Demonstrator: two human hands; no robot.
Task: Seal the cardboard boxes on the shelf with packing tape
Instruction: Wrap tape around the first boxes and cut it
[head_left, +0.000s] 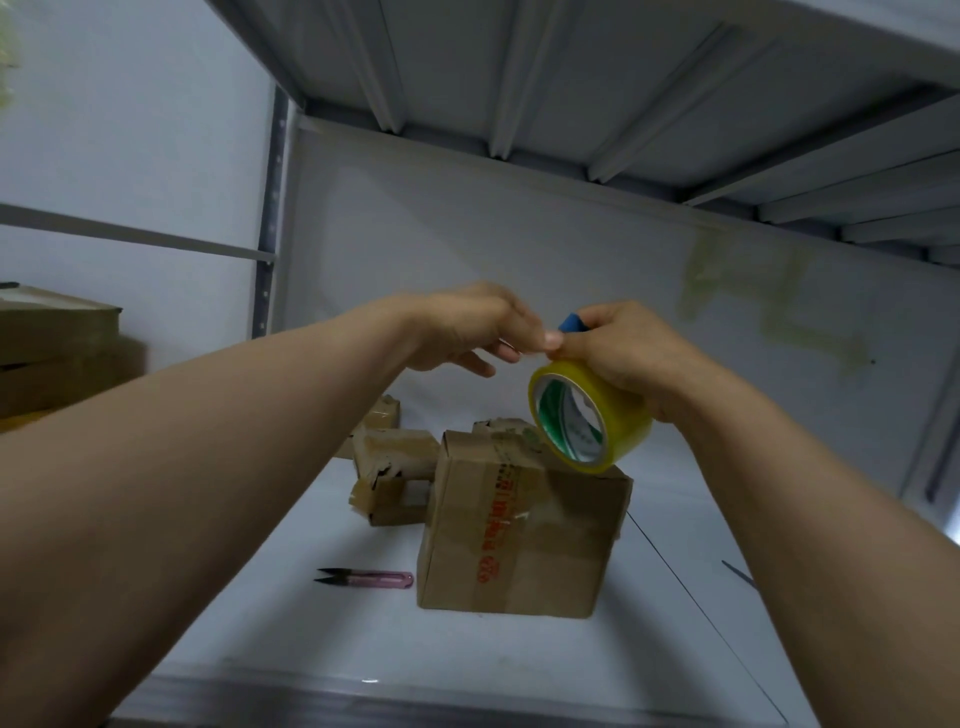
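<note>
1. Fingers (597, 335) of the right hand (623, 358) are curled round the yellow tape roll (621, 418).
2. The roll's top edge is pinched by the left hand (467, 327).
3. The cardboard box (519, 530) is set on the shelf (311, 613) just below, snips (363, 578) laid beside it.

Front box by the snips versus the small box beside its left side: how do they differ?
The front box is larger and squared up, with red print and tape bands across it. The small box looks crumpled, with torn flaps; no print shows. The front box stands nearer the shelf edge, below the tape roll; the small box sits further back. Both are brown cardboard.
</note>
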